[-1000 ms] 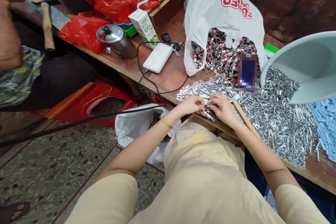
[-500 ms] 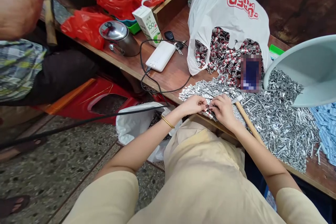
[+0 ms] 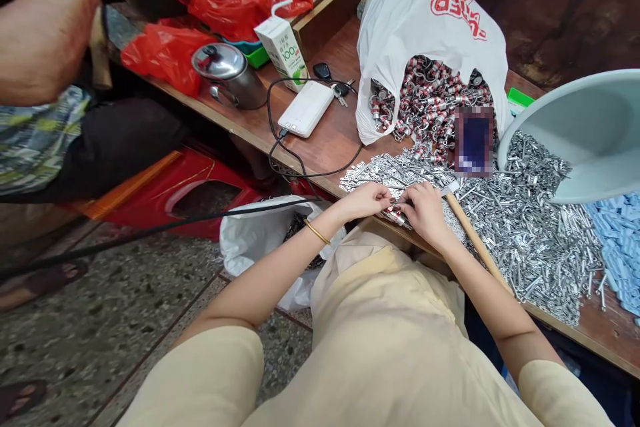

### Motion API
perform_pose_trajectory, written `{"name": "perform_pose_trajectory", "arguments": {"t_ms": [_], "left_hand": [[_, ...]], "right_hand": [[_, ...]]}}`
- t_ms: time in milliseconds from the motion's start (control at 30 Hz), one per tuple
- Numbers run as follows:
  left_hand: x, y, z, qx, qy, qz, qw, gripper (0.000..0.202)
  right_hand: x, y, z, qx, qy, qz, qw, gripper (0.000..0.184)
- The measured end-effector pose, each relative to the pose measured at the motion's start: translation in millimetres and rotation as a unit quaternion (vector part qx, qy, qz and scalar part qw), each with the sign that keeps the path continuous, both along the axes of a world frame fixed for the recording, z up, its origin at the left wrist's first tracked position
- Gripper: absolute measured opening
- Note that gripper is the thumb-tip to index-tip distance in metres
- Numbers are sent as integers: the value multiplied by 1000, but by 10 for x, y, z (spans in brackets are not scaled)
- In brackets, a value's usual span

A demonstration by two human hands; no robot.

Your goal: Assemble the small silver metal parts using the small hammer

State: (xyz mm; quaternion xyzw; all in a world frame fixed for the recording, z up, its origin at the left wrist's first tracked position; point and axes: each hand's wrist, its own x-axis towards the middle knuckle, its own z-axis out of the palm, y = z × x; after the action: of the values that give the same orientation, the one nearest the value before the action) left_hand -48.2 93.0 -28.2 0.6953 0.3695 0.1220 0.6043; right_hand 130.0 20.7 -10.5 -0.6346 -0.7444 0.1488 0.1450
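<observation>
My left hand (image 3: 373, 200) and my right hand (image 3: 424, 208) meet over the table's front edge, fingertips pinched close together. Whatever small piece they grip is too small to name. Just under the fingers lie a few red-and-silver metal fittings (image 3: 397, 217). Behind my hands spreads a heap of small silver metal parts (image 3: 385, 168). A hammer (image 3: 473, 233) with a wooden handle rests on the parts, right beside my right hand. Farther back, a white plastic bag (image 3: 430, 20) lies open, spilling many more red-and-silver fittings (image 3: 430, 97).
A pale basin (image 3: 600, 107) lies tipped at the right, near light-blue pieces (image 3: 620, 247). At the left are a white power bank (image 3: 306, 108) with a cable, keys (image 3: 342, 90), a drink carton (image 3: 283, 50) and a metal mug (image 3: 230, 73). A co-worker's arm (image 3: 45, 33) reaches in.
My hands stay nearly in place, the fingertips shifting slightly. The co-worker's arm at the upper left has moved a little lower. The view has shifted slightly.
</observation>
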Motion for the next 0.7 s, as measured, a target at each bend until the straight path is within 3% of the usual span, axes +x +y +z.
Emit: {"name": "perform_pose_trajectory", "arguments": {"t_ms": [167, 267, 333, 433, 567, 700], "left_hand": [[7, -43, -54, 7, 4, 37, 999, 8], [11, -89, -57, 36, 27, 56, 997, 8], [11, -113, -45, 57, 38, 56, 996, 8], [15, -135, -29, 80, 43, 56, 994, 10], [25, -149, -11, 97, 55, 57, 992, 10], [25, -159, 28, 102, 69, 60, 991, 10]], "right_hand": [[194, -133, 184, 41, -47, 29, 998, 14], [603, -516, 241, 86, -130, -88, 984, 25], [887, -801, 229, 21, -187, -123, 974, 27], [1120, -1078, 236, -41, -180, -122, 975, 24], [997, -1125, 415, 17, -107, -71, 992, 43], [738, -1076, 589, -36, -80, 29, 996, 55]]}}
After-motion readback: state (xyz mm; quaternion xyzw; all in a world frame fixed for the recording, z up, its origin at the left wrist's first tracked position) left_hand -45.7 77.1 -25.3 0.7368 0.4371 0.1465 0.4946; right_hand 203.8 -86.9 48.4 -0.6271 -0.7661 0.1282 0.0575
